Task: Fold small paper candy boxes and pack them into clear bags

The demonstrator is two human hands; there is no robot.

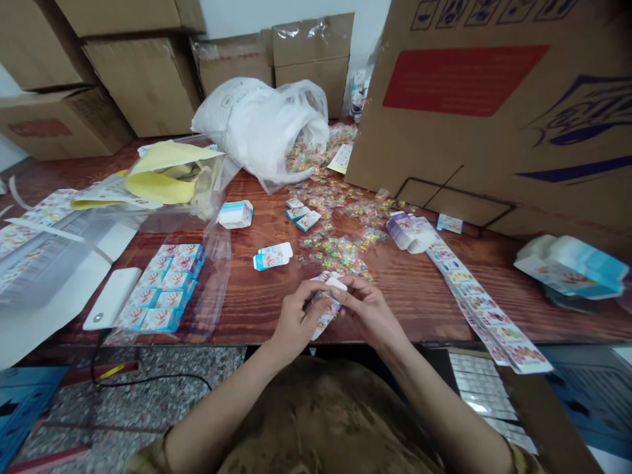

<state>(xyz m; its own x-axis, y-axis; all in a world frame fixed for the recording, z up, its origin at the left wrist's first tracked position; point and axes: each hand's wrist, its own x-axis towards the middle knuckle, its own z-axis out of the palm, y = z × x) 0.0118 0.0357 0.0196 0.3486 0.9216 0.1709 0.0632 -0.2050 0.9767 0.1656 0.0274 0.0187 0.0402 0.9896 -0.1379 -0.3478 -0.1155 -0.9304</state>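
Note:
My left hand (300, 313) and my right hand (369, 308) meet at the table's front edge. Between them is a small printed carton (337, 284) with a white flap, along with a strip of coloured printed paper (323, 324) hanging below it. Fingers of both hands are closed around these, and they hide most of the carton. Just beyond my hands lie many small clear packets (345, 253) of coloured beads. A flattened blue-and-white carton (273, 257) rests to the left, with a few small cartons (307, 220) farther back.
An open white sack (261, 125) spills packets. Wrapped cartons (170, 283) and a white phone-like device (112, 299) lie left. Printed strips (474, 289) overhang the front edge at right. Stacked flat cartons (573, 266) and a large cardboard box (494, 131) stand right.

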